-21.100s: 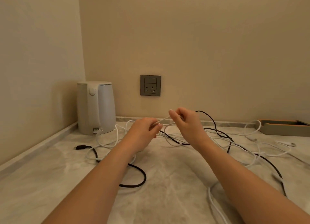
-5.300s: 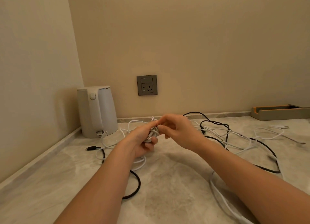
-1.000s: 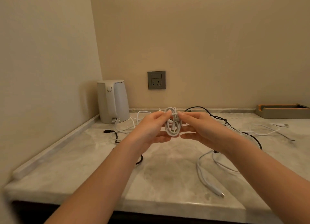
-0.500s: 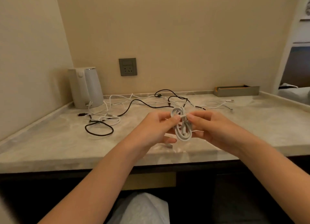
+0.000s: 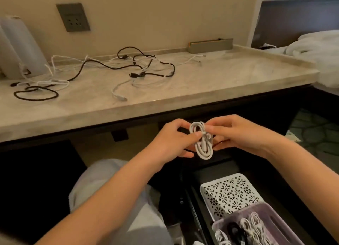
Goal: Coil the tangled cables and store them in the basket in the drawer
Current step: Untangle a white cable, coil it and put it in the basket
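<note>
1. Half a second ago I held the coiled white cable (image 5: 202, 142) at counter height; now I look down into the open drawer (image 5: 191, 204); storing comes next.
2. My left hand (image 5: 170, 140) and right hand (image 5: 236, 133) pinch the smooth oval coil, above the lilac plastic basket (image 5: 238, 214) of coils.
3. Loose cables (image 5: 146, 68) sprawl on the marbled countertop (image 5: 229, 76).

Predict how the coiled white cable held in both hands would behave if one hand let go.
Probably floppy: the coiled white cable sags in loops below the left hand and right hand pinching it. Likely light: a pinch carries it. No tie shows, so it may spring loose.
</note>
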A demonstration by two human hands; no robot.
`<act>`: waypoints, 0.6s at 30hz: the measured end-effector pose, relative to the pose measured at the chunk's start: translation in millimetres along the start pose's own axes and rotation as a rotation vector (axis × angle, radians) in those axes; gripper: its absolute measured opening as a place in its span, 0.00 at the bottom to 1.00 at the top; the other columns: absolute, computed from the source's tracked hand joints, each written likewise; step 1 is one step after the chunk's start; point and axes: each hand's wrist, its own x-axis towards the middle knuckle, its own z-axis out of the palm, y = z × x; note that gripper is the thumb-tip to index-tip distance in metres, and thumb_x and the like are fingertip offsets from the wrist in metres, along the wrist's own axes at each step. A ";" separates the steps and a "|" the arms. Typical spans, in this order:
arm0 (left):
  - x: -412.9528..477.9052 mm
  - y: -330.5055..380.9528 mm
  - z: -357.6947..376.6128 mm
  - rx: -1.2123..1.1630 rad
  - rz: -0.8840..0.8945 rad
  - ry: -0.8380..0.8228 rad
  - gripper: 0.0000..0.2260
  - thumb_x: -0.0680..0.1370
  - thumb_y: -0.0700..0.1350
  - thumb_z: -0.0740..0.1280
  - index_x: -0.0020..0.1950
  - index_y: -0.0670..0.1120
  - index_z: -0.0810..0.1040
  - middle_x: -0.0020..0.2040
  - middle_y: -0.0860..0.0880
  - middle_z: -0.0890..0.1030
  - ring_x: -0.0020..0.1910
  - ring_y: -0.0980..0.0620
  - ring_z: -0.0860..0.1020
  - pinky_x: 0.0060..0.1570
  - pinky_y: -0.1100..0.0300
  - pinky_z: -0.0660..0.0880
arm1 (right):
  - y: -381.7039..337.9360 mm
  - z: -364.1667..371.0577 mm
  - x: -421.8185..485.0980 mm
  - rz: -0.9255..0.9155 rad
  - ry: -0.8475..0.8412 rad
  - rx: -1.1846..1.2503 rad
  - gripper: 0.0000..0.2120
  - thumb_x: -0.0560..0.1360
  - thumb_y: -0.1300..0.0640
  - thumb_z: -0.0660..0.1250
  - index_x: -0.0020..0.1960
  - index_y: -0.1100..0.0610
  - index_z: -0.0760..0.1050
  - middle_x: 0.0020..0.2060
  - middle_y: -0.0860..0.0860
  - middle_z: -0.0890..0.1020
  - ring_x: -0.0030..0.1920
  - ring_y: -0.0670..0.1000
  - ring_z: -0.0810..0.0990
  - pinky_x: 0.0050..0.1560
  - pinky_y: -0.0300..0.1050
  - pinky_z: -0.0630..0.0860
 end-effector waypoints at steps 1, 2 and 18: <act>1.6 -10.3 11.6 -0.001 -0.031 -0.016 0.11 0.77 0.46 0.68 0.57 0.46 0.74 0.45 0.44 0.85 0.40 0.56 0.83 0.39 0.63 0.80 | 13.9 -2.0 -4.1 0.030 -0.004 -0.019 0.11 0.75 0.50 0.66 0.52 0.54 0.81 0.46 0.54 0.85 0.46 0.51 0.83 0.49 0.44 0.78; 2.9 -18.7 20.8 -0.001 -0.058 -0.024 0.11 0.77 0.46 0.68 0.57 0.45 0.74 0.46 0.44 0.85 0.40 0.55 0.83 0.40 0.63 0.81 | 25.4 -3.4 -6.3 0.056 -0.009 -0.037 0.10 0.76 0.50 0.66 0.50 0.53 0.81 0.45 0.53 0.85 0.46 0.51 0.83 0.49 0.44 0.78; 32.5 -194.0 154.5 0.253 -0.391 -0.134 0.11 0.76 0.50 0.69 0.42 0.44 0.73 0.37 0.45 0.80 0.40 0.46 0.80 0.48 0.57 0.78 | 218.1 -4.2 -17.6 0.497 -0.329 -0.336 0.11 0.76 0.56 0.68 0.36 0.56 0.77 0.22 0.46 0.73 0.24 0.45 0.73 0.29 0.37 0.69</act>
